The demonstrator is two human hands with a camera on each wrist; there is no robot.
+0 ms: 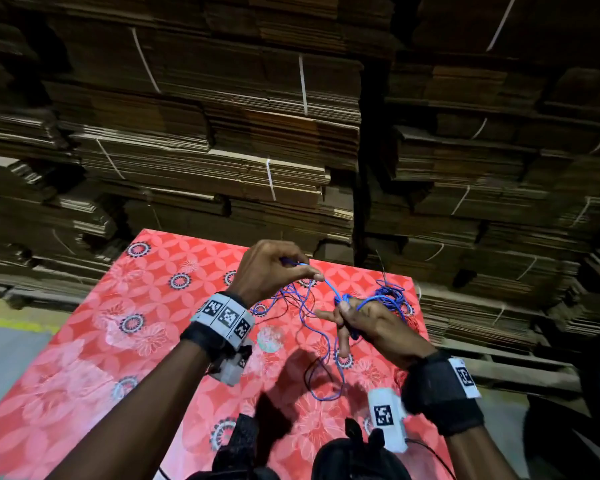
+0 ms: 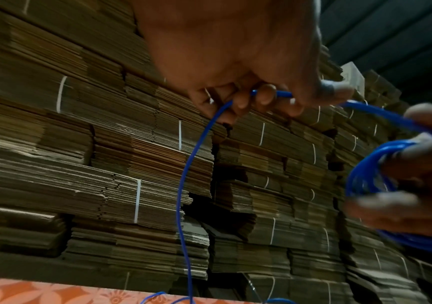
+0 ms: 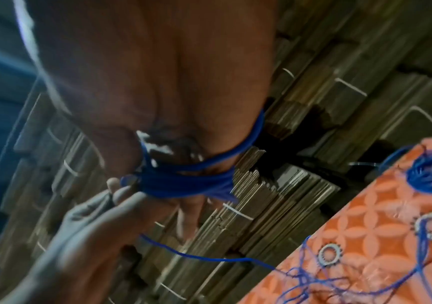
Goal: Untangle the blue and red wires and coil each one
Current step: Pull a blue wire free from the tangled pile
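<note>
Before us rises a wall of flattened corrugated cardboard (image 1: 222,140), ribbed brown bundles cinched with thin white straps. Below it we see the table (image 1: 84,375) under a glossy red cloth printed with pale petals and dark ringed medallions. Our left hand (image 1: 271,271) hovers above it, thumb and curled fingers pinching a smooth, round blue wire (image 1: 331,289) that runs taut to our right hand (image 1: 371,327). There the same wire is wound in several tight loops around the fingers, which hold the small coil; the left wrist view shows those loops as a neat blue ring. From the left hand's pinch a slack strand drops to the cloth, where it meets loose curls and a denser blue tangle (image 1: 392,294) at the far right corner. Thin dark-reddish strands thread through the mess; we cannot tell the red wire plainly.
</note>
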